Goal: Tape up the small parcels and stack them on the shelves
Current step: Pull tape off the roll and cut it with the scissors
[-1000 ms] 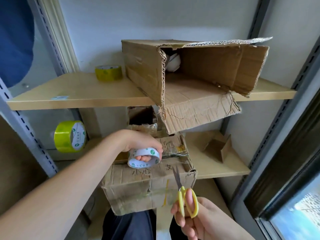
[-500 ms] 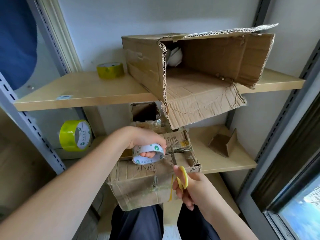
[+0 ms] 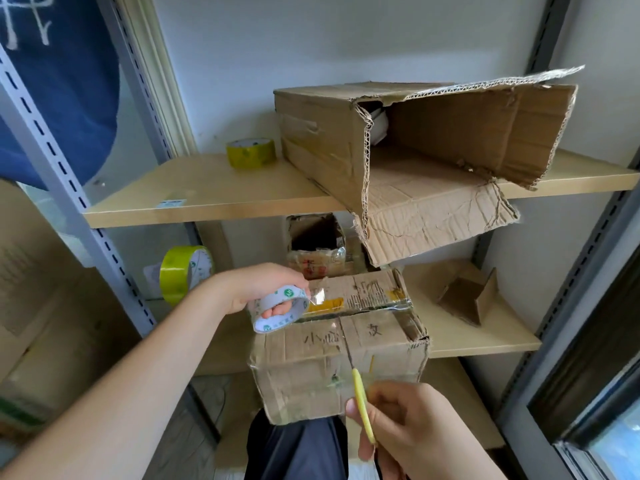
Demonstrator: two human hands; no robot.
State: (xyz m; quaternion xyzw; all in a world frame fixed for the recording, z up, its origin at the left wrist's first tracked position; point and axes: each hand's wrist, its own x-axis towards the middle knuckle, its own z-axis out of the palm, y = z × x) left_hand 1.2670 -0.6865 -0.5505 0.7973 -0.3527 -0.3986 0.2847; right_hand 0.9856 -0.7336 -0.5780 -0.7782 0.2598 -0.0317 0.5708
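A worn cardboard parcel [image 3: 332, 355] sits in front of me, its back part on the lower shelf [image 3: 467, 337] and its front over my lap. A strip of clear tape [image 3: 360, 306] runs across its top. My left hand [image 3: 263, 289] grips a roll of clear tape [image 3: 280, 310] at the parcel's top left corner, fingers through the core. My right hand [image 3: 405, 424] holds yellow-handled scissors [image 3: 362, 403] low in front of the parcel, blades pointing up against its front face.
A big torn open box [image 3: 433, 161] lies on its side on the upper shelf [image 3: 207, 195], overhanging the edge. Two yellow tape rolls: one on the upper shelf [image 3: 251, 152], one on the lower left [image 3: 185, 273]. A small open carton [image 3: 467, 297] and another box [image 3: 317, 251] stand on the lower shelf.
My right hand has drawn the scissors back from the parcel's top to low in front of it. The left hand still holds the roll at the corner; the view shifted.
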